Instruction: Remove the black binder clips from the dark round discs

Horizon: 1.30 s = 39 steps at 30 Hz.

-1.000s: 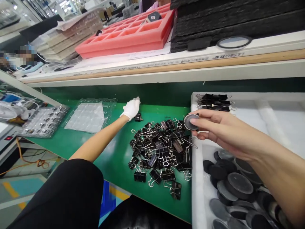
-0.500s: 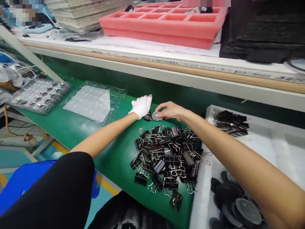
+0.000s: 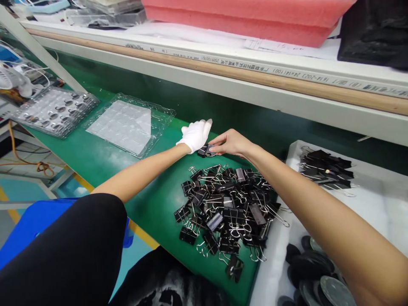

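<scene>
My left hand (image 3: pixel 196 135), in a white glove, is closed around a black binder clip (image 3: pixel 202 151) above the green bench top. Bare and pinching, my right hand (image 3: pixel 232 143) has a small round grey disc (image 3: pixel 210 150) between thumb and fingers. The disc's edge meets the clip, and it looks as if the clip's jaws are at its rim; fingers partly cover the spot. Just in front of both hands lies a heap of black binder clips (image 3: pixel 219 212) with silver wire handles.
A white foam tray (image 3: pixel 274 255) on the right holds black clips (image 3: pixel 328 170) and round dark discs (image 3: pixel 312 267). Clear plastic trays (image 3: pixel 127 127) lie on the left. A shelf edge (image 3: pixel 223 63) with a pink foam box (image 3: pixel 248 19) runs across above the hands.
My right hand has brought the disc leftward against the binder clip, where a small gap showed before. The view has tipped slightly downward, and the left hand keeps its grip.
</scene>
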{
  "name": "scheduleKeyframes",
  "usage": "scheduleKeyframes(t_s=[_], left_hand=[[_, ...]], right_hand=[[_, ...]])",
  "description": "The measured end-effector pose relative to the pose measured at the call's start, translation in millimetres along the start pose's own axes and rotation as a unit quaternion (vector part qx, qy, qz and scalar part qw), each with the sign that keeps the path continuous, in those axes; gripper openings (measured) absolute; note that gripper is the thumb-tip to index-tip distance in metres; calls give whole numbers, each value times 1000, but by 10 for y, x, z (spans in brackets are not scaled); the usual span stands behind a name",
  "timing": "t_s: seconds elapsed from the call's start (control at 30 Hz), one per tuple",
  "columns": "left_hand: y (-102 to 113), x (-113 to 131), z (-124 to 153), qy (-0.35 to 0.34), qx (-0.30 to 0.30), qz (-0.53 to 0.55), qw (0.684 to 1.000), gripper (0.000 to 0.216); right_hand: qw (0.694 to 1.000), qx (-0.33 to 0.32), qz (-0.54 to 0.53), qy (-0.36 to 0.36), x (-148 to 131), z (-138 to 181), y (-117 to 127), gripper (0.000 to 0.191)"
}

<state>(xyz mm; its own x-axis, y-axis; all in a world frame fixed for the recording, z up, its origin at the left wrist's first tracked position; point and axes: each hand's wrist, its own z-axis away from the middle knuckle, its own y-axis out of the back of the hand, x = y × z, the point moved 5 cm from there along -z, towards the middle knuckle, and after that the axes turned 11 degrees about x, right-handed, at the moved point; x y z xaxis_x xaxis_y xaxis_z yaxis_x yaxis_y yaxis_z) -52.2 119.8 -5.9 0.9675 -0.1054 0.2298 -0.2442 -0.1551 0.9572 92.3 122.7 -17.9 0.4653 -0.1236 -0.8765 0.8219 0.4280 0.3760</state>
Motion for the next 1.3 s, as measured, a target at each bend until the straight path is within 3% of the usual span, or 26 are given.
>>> scheduleKeyframes(t_s=[0.3,0.67,0.8,0.93,1.03,1.1,1.17,1.23,1.3], left_hand=[[-14,-8,-8,-10,5,8,1000,52],[-72,-84,-68,57,13,64,996,52],[-5,-83,-81,105,22,112,988,55],[138,-185,-8,141,104,286,942,61],[211,-297,163,54,99,376,920,49],[217,-359,307,-35,47,358,932,45],[201,-408,424,-112,1,305,946,60],[174,-426,480,-166,-25,252,953,67],[146,-416,482,-194,-28,221,955,59]], right_hand=[[999,3,39,35,-15,-49,-32,34],[994,0,102,36,-72,-30,-66,34],[964,-9,255,77,-322,84,-114,16],[925,17,359,122,-511,206,-53,18],[923,23,363,121,-479,281,36,37],[926,3,357,122,-406,310,42,51],[924,-5,360,129,-340,306,15,61],[916,3,374,144,-301,273,-28,62],[908,12,382,171,-282,236,-76,53]])
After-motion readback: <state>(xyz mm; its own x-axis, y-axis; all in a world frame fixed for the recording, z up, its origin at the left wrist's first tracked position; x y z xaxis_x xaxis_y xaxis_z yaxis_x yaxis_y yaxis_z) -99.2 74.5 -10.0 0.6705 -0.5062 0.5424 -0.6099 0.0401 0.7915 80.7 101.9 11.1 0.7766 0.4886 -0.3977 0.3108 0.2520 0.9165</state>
